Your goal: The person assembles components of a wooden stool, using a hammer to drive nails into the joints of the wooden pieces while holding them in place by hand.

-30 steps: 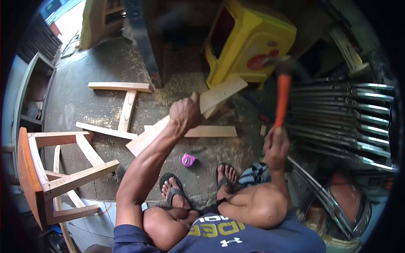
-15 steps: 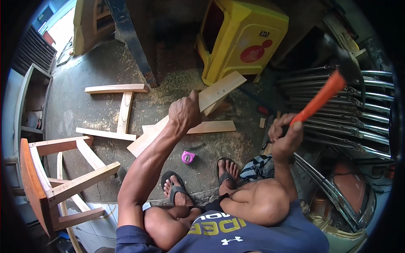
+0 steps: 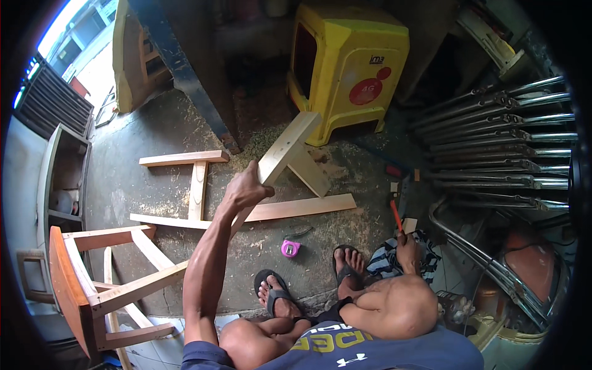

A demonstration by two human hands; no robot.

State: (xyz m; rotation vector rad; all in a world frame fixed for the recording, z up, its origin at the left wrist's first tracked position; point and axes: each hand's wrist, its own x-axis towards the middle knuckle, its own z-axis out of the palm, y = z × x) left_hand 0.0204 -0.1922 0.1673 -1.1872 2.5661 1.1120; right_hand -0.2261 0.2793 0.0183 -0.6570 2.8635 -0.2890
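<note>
Right now my left hand (image 3: 246, 188) is wrapped tight around a pale wooden plank (image 3: 280, 154), fingers curled over one edge and thumb under, lifting its near end off the concrete floor (image 3: 154, 129) so it slants toward the yellow plastic stool (image 3: 351, 61) — raised, I judge, to bring the face within reach. My right hand (image 3: 407, 243) is closed on the orange handle of a hammer (image 3: 394, 213), whose head sits low by the floor, resting between my knee and the stacked metal chair frames (image 3: 493, 142). A pink tape measure (image 3: 290, 248) lies just ahead of my sandalled feet — handy. A T-shaped wooden frame (image 3: 191, 179) lies flat beyond.
</note>
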